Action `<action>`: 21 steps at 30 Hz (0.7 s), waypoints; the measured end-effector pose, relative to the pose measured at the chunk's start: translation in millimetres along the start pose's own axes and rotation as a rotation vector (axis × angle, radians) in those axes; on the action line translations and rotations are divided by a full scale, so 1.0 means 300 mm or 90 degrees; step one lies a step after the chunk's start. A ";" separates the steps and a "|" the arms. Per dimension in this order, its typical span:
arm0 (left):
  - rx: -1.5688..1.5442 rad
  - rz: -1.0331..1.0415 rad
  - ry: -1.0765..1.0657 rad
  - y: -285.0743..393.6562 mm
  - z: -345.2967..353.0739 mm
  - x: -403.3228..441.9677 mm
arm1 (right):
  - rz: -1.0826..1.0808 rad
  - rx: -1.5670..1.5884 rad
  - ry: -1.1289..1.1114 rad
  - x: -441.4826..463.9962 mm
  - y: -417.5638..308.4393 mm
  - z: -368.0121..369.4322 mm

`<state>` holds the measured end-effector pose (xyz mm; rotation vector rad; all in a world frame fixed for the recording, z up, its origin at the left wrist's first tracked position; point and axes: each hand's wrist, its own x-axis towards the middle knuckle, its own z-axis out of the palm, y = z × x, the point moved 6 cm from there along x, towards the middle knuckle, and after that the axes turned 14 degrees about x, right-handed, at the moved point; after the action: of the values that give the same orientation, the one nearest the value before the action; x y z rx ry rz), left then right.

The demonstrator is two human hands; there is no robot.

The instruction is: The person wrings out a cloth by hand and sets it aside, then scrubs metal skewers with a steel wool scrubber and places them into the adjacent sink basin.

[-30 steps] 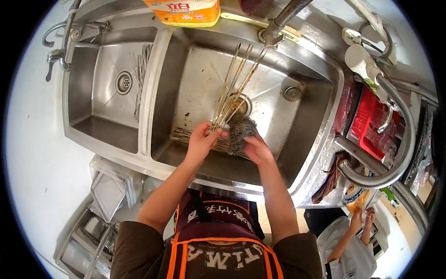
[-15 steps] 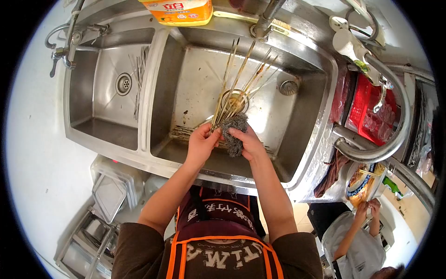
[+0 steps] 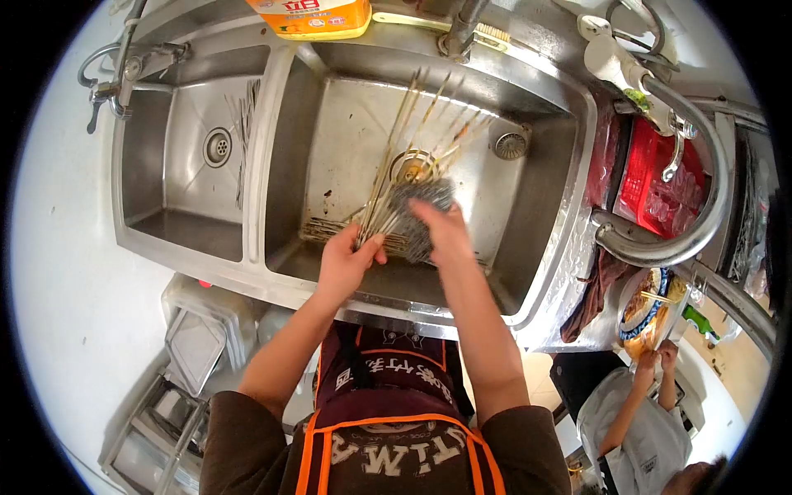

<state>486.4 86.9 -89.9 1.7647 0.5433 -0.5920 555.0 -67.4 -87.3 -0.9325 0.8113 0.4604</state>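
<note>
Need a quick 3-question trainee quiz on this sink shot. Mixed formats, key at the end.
1. True or false: the right hand grips the steel-wool scrubber.
2. Fill in: the left hand holds a fanned bunch of long, thin ____.
3. Where is the red basket relative to the large basin, in this view: (a) left, (b) right, (c) inside?

Key: 1. True. 2. Skewers. 3. b.

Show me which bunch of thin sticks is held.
The fanned bunch in the left hand; the flat bunch in the large basin and the loose bunch in the small basin lie unheld.
</note>
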 end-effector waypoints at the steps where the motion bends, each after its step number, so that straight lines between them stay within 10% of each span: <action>1: 0.048 -0.006 -0.010 -0.001 -0.014 -0.017 | -0.055 -0.024 0.048 0.040 -0.032 -0.029; 17: 0.077 -0.037 0.028 -0.089 -0.150 -0.090 | -0.207 0.168 0.070 0.428 -0.253 -0.407; 21: 0.045 -0.038 0.035 -0.084 -0.092 -0.025 | 0.094 0.343 -0.115 0.125 0.141 -0.157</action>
<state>468.0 119.4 -97.1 1.8415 0.6209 -0.6128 530.9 -84.3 -154.7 -0.3293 0.7862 0.4173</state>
